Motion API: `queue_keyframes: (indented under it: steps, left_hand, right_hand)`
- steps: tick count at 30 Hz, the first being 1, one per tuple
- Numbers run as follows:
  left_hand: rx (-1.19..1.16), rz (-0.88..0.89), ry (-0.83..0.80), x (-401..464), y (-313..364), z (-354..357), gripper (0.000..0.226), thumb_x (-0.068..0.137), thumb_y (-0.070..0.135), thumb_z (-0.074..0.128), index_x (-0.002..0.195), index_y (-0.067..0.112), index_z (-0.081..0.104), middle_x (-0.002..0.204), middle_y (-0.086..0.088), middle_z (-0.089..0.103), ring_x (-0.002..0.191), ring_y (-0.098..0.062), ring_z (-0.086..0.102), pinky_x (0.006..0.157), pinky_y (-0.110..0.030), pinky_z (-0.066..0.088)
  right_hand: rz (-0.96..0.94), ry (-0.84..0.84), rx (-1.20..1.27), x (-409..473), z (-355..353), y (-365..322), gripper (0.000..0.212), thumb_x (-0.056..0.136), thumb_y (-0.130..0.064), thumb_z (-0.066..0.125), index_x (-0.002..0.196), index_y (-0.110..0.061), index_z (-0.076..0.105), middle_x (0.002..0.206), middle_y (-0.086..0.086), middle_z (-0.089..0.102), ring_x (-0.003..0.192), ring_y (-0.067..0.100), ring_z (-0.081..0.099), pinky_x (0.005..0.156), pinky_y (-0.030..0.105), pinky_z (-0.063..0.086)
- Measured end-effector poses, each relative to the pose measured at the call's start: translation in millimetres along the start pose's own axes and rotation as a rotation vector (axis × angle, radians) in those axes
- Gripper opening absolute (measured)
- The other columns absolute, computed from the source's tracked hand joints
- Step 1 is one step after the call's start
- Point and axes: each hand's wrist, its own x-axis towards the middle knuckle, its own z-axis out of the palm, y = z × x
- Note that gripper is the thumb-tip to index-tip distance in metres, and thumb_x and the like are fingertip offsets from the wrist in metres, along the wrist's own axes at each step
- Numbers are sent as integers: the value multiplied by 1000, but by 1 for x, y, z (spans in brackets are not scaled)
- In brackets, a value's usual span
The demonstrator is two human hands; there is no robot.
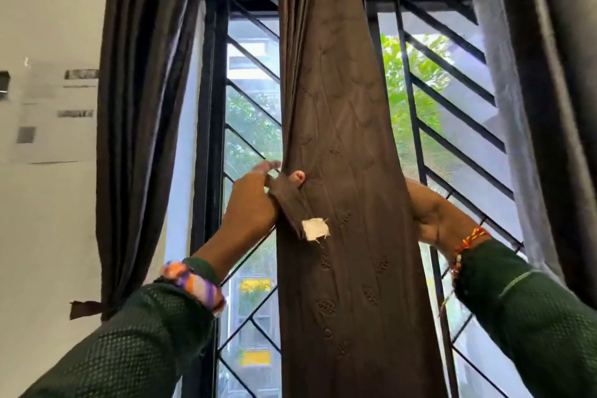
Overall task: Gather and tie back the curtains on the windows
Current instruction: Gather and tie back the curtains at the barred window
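Brown curtain bunched — left hand grips tie-back strap, right hand cups edge.

One head-worn camera tilts upward, close to the gathered brown curtain mid-frame, facing the barred window.

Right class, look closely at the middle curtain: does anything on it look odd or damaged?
Yes. A frayed white patch with loose threads sits at the end of the brown tie strap, against the middle curtain, beside the left hand.
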Motion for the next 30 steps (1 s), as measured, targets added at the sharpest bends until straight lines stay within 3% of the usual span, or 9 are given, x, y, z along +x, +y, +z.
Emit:
queue_keyframes:
  steps: [1,3,7,11,13,16,21,26,30]
  left_hand:
    - [62,89,60,-3,-4,2,22,82,30,68,95,13,62,66,-1,57,56,-5,48,52,-10,39]
    - [85,221,116,-6,-6,5,23,80,28,71,92,12,61,58,1,51,50,-6,43,54,-24,40]
    - [233,481,150,-10,5,20,22,84,37,56,90,15,55,65,-4,57,53,-26,51,52,-31,40]
    - [561,839,136,-15,26,39,27,85,38,48,81,16,62,74,-7,62,61,-30,62,44,-26,41]
    - [661,933,131,-13,38,48,32,85,37,47,76,13,67,74,-6,63,60,-28,61,43,-24,39]
    - [697,1021,96,-6,58,63,30,84,33,48,83,11,69,83,-10,65,64,-29,61,47,-28,41]
    - [667,1173,-75,1,87,95,55,75,24,36,121,3,59,115,-16,65,80,-29,65,59,-28,49]
    - [580,1078,-291,8,96,101,51,71,25,34,107,6,65,99,-12,70,80,-32,65,65,-38,54]
    - [793,1191,-225,8,84,98,34,81,18,43,100,5,68,103,-14,69,71,-30,64,57,-30,50]
  right_hand:
    - [17,20,15,-3,-4,2,24,54,-31,82,57,-9,75,60,6,71,48,13,67,45,24,56]
    - [40,50,64,-4,-19,2,28,47,-34,74,61,-10,77,65,6,73,55,13,70,48,26,57]
    - [-29,109,146,-8,-50,0,55,32,-29,93,78,-5,76,80,10,74,69,18,72,60,29,60]
    - [-100,330,-12,-21,-62,-9,14,78,1,63,92,2,63,72,7,73,62,13,70,58,22,58]
    - [-185,442,-125,-30,-65,-13,8,85,5,57,89,2,63,65,4,72,59,12,69,58,22,59]
    - [-291,540,-337,-46,-66,-22,8,78,5,66,77,-3,64,57,0,69,54,11,67,54,23,57]
    - [-406,554,-592,-62,-61,-42,12,76,15,63,76,3,63,42,-4,62,40,3,59,43,15,50]
    - [-425,382,-592,-79,-78,-72,6,75,0,67,80,-3,67,58,1,70,51,8,64,56,19,56]
    - [-452,297,-500,-83,-101,-93,20,55,-13,73,73,-6,69,55,2,66,47,9,62,54,19,56]
